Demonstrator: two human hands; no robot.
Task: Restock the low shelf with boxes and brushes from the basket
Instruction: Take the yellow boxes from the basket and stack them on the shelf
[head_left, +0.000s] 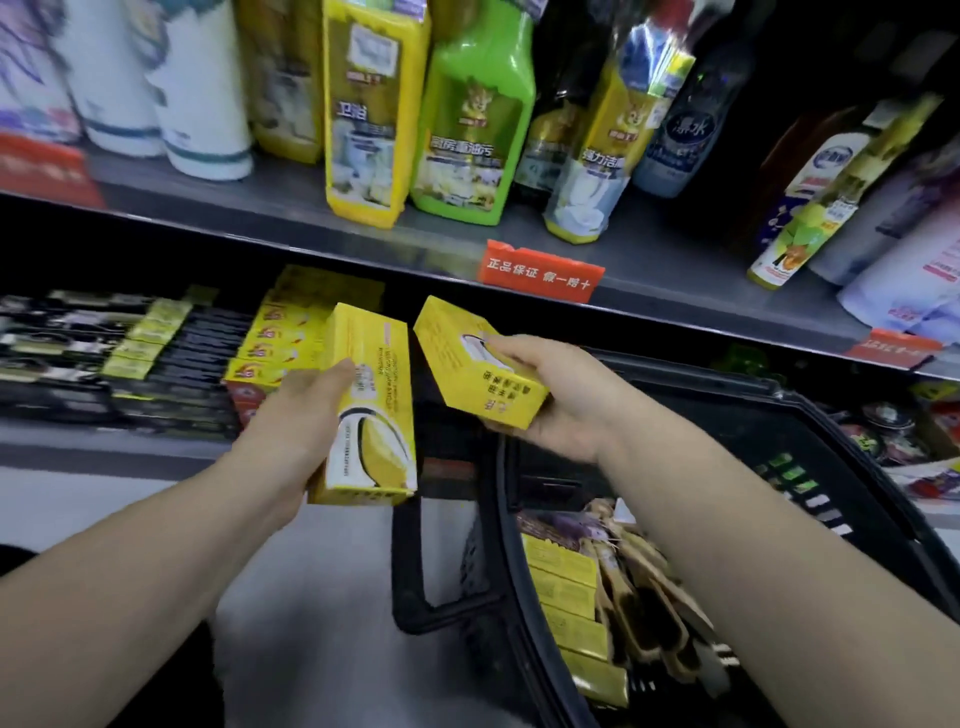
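Observation:
My left hand (298, 415) grips a yellow box (371, 410), held upright in front of the low shelf (78, 441). My right hand (556, 400) grips a second yellow box (478, 364), tilted, just to its right and apart from it. Stacked yellow and red boxes (275, 343) lie on the low shelf behind my left hand. Below my right arm stands the black basket (810, 441), with several yellow boxes (566, 587) and wooden brushes (649, 618) inside.
The upper shelf (363, 239) carries yellow and green cleaner bottles (472, 119), dark bottles and white rolls (202, 104). A red price tag (540, 270) hangs on its edge. Dark packets (104, 353) fill the low shelf's left part. The basket's handle (415, 571) hangs over its left side.

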